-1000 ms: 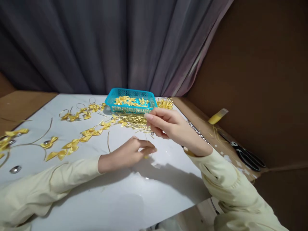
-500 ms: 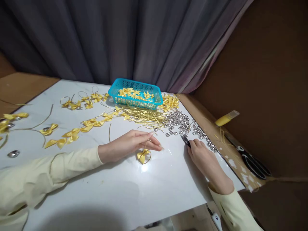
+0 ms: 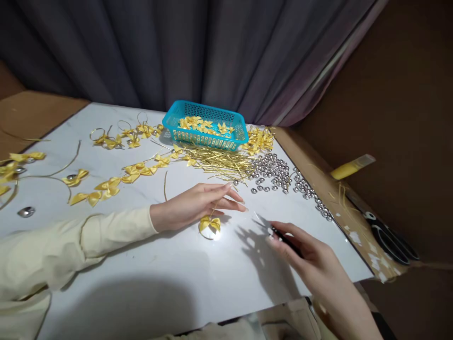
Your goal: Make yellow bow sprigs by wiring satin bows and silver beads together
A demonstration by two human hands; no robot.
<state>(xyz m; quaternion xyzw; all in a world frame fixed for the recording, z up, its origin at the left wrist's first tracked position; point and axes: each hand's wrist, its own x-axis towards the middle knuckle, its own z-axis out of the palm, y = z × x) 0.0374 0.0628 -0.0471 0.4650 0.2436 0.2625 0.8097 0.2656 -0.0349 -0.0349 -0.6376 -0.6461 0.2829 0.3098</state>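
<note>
My left hand point(image 3: 198, 203) hovers over the middle of the white table, fingers stretched forward. From it hangs a yellow ribbon bow point(image 3: 210, 224) on a thin gold wire that curves into a loop; the exact grip is hidden by the fingers. Lower right, my right hand point(image 3: 307, 252) is closed on a small black-handled tool point(image 3: 288, 242) with a narrow pointed metal tip, aimed towards my left hand. Its exact kind does not show clearly. Beyond my hands lie a heap of gold wire pieces point(image 3: 226, 162) and many small shiny silver beads point(image 3: 272, 170).
A turquoise basket point(image 3: 208, 139) with yellow bows stands at the back. More bows point(image 3: 260, 140) are heaped beside it, and a row of bows point(image 3: 109, 187) runs left. Black-handled scissors point(image 3: 389, 241) and a yellow tube point(image 3: 353, 166) lie on the right-hand brown surface.
My right hand has drawn back from the beads towards me, turning the tool's tip towards my left hand. The hanging bow has turned slightly. The view has shifted a little.
</note>
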